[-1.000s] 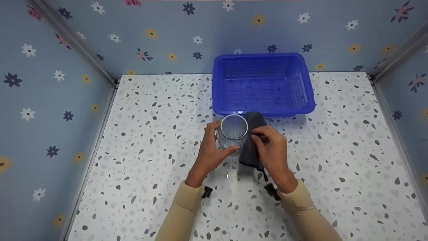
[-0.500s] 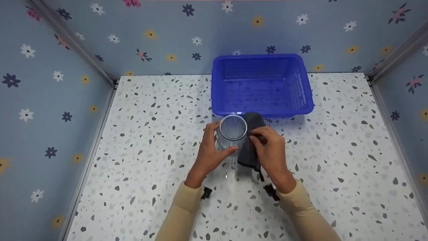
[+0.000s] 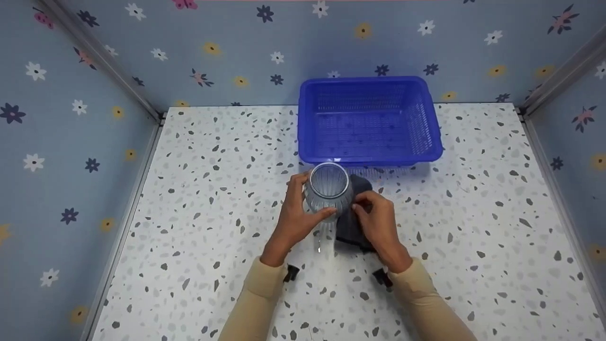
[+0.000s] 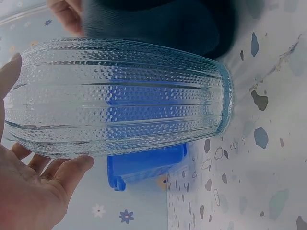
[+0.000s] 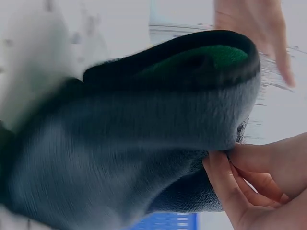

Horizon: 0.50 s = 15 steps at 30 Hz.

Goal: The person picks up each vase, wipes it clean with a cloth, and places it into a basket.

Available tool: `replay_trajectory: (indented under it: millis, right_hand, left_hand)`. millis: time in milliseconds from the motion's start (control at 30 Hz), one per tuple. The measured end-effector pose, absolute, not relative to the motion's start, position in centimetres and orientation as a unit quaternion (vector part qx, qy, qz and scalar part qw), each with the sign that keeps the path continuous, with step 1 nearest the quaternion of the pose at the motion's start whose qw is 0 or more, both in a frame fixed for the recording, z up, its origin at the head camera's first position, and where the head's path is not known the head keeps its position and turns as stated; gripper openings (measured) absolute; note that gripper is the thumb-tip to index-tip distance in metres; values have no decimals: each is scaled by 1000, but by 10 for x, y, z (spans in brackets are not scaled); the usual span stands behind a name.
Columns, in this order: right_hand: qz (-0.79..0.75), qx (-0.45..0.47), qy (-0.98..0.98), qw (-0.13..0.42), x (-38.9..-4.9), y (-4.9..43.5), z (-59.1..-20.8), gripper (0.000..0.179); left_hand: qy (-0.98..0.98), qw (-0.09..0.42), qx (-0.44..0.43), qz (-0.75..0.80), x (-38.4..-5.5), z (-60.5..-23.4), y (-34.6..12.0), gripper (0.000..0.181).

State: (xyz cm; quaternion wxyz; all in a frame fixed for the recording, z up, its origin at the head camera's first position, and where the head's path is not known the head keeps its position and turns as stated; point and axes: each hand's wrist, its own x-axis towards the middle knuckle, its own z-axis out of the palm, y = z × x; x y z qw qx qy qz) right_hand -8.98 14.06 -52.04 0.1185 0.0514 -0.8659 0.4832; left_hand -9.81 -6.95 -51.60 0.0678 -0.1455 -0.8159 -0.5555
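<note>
My left hand [image 3: 299, 218] grips a clear ribbed glass vase [image 3: 330, 194] near its top, with the thumb on the front and the fingers round the far side. In the left wrist view the glass vase [image 4: 124, 98] shows a dotted texture between its ribs, and its base is close to the tabletop. My right hand [image 3: 380, 220] pinches a dark grey cloth [image 3: 351, 228] between thumb and fingertips, just right of the vase. The right wrist view shows the cloth [image 5: 120, 153] folded and hanging, with a black edge and a green inner side.
Behind the vase stands a blue plastic basket [image 3: 369, 156] with perforated sides, against the flowered wall [image 3: 227, 52]. The speckled white table [image 3: 213, 189] stretches out on both sides of the hands. Panels with the same flower print rise at left and right.
My right hand has moved slightly toward the body and leftward, drawing the cloth down away from the basket. The left hand keeps its hold on the vase in nearly the same spot.
</note>
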Motion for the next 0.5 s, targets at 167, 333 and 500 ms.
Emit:
replay_trajectory:
  millis: [167,333,500]
  right_hand:
    - [469,46,-877,98,-92,138,-536,13]
    - [458,43,-884,75,-92,136,-547,12]
    - [458,39,-886,69,-92,136,-549,11]
  left_hand:
    - [-816,63,-142,-557,-97,-516,-69,84]
    - [-817,64,-146,-555,-98,-516,-69,85]
    - [-817,67,-147,-554,-98,-518,-69,86]
